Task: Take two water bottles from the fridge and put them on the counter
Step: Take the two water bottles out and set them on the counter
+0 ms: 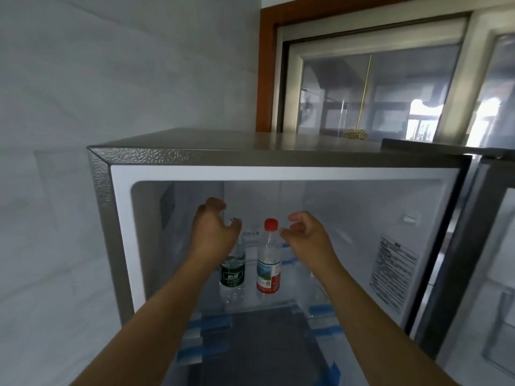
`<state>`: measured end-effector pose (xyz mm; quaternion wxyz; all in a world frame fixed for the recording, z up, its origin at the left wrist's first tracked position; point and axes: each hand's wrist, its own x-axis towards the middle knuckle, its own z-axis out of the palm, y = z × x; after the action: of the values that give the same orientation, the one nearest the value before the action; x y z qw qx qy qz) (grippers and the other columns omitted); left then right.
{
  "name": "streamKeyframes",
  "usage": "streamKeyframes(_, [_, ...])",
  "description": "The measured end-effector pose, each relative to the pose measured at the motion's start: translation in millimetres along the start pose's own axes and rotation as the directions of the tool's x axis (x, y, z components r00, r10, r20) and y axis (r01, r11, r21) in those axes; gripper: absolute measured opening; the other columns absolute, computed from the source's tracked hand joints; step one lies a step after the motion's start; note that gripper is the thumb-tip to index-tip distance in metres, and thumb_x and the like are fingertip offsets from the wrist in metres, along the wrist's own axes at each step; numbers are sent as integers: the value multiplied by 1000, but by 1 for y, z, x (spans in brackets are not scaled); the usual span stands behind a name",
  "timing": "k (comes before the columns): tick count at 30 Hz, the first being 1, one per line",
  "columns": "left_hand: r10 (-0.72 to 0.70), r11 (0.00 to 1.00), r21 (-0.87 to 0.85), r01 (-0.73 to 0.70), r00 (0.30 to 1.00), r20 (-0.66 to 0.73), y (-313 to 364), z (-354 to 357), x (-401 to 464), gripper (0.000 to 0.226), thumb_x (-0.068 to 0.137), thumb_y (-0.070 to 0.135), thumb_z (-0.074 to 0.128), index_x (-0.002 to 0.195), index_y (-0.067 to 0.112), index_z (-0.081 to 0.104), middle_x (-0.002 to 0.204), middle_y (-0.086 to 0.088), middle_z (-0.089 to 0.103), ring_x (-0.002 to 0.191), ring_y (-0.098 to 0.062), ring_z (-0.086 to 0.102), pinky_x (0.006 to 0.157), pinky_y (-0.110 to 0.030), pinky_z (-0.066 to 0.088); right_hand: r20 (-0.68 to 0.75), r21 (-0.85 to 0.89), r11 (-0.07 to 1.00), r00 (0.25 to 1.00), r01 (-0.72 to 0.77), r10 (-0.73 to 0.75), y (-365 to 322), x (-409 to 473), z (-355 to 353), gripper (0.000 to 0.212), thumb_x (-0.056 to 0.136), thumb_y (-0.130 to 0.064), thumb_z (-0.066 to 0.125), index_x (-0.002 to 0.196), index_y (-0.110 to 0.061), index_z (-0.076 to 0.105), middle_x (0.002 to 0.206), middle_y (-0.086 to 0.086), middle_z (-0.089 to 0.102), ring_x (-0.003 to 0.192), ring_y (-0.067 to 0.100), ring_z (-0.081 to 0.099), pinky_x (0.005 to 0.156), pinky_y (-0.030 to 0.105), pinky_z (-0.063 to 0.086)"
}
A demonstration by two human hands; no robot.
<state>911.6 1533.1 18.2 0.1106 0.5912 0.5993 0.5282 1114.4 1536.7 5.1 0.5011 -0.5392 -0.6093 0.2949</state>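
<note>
Two water bottles stand upright side by side on the top glass shelf of the open fridge (119, 218). The green-label bottle (232, 274) is on the left, its cap hidden behind my left hand (213, 227). The red-cap bottle (268, 263) with a red and white label is on the right. My left hand is inside the fridge, fingers curled apart above the green-label bottle's neck, holding nothing. My right hand (305, 231) hovers just right of the red cap, fingers apart, not touching it.
The fridge door (473, 246) hangs open on the right. Blue tape strips (211, 321) mark the shelf edges below. A small gold ornament (356, 133) sits on the fridge top in front of a window. A white wall is at left.
</note>
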Motion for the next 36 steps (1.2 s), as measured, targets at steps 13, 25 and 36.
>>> streamKeyframes(13, [167,687,701,-193,980,106,-25,49,13,44,84,42,65,113,10,65,103,-16,69,98,-37,60,81,-42,42,180,-541,757,929,368,-323,22,40,41,36,88,-33,66,116,-13,57,104,8,64,91,21,57,74,29,47])
streamKeyframes(25, [152,794,590,-149,987,44,-27,38,11,50,89,54,55,111,10,61,103,-12,69,94,-31,64,78,-37,45,248,-658,515,804,549,-540,23,32,35,30,92,-36,57,105,-10,62,91,13,65,82,27,58,65,32,45])
streamKeyframes(36, [97,903,362,-233,929,356,-5,4,-12,33,92,37,64,111,11,54,98,-7,54,79,-19,55,54,-21,35,328,-590,590,831,552,-449,-7,2,2,31,96,-36,55,116,-13,58,107,11,63,98,29,56,84,42,49])
